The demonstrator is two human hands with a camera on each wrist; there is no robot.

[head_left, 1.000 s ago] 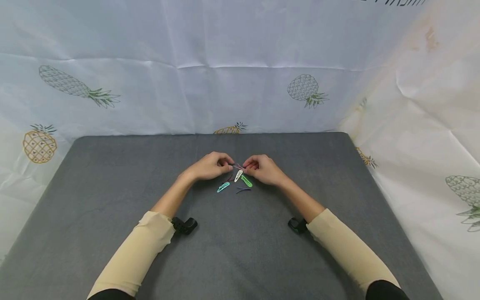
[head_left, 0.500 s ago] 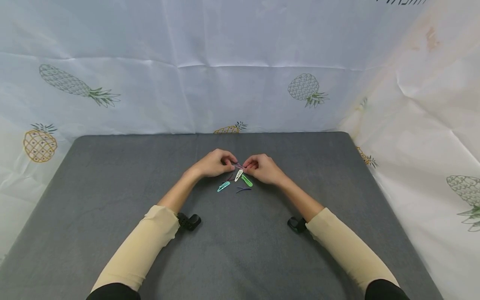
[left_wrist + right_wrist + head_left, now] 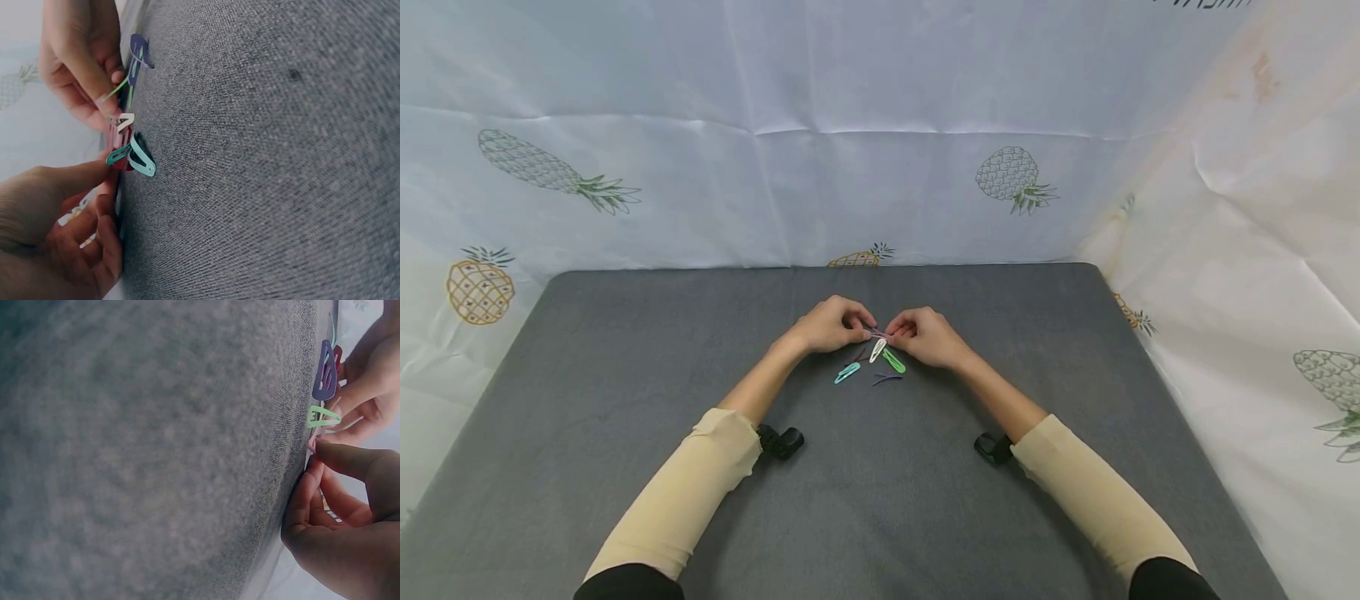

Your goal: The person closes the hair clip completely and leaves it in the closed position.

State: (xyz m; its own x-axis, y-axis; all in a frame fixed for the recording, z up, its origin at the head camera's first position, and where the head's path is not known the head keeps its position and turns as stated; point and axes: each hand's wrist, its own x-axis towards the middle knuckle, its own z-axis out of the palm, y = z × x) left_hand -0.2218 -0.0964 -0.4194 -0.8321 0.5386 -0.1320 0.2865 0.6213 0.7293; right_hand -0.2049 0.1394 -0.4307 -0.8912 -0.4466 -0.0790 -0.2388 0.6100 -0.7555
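Several snap hair clips lie in a small group at mid-table. My right hand (image 3: 925, 337) pinches one end of a pink hair clip (image 3: 314, 444) between thumb and fingers. From the other side, my left hand (image 3: 831, 325) pinches the same clip at its left end, thumb toward me; its fingertips are partly hidden. Just below the hands are a white clip (image 3: 877, 351) and a green clip (image 3: 893, 361). A teal clip (image 3: 847, 373) lies left of these, by a dark red clip (image 3: 860, 356). The purple clip (image 3: 887, 378) is nearest to me.
A grey cloth covers the table (image 3: 880, 500). Behind it and to the right hangs a white curtain (image 3: 880, 192) printed with pineapples. Black wrist cameras are strapped below both hands.
My left hand has shifted slightly right and away from me, closer to the right hand. The right hand and the loose clips have stayed almost still.
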